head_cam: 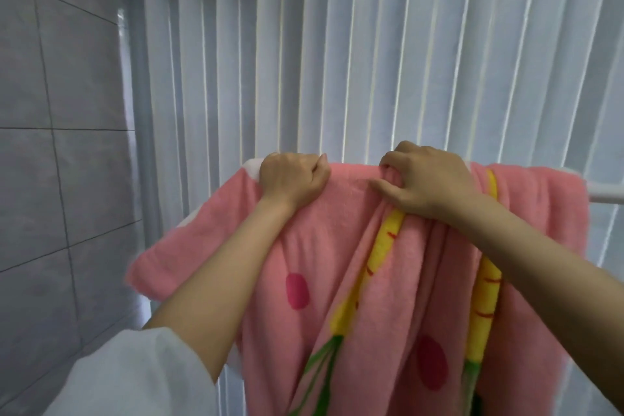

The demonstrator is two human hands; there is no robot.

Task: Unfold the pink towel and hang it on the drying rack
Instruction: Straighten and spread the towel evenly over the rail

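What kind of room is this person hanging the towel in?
Probably a bathroom or laundry corner at home. Grey wall tiles cover the left side, white vertical blinds screen a window, and both hands grip a pink towel draped over a white drying rack rail.

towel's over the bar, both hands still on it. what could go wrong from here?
1. The pink towel is bunched into folds under the right hand; left like that, it may dry poorly.
2. Its left corner flares out past the left hand with no bar visible under it, so it could sag or drag the towel sideways on release.
3. The drying rack shows only at the right; how much cloth hangs behind it cannot be seen, so the towel may slide off.
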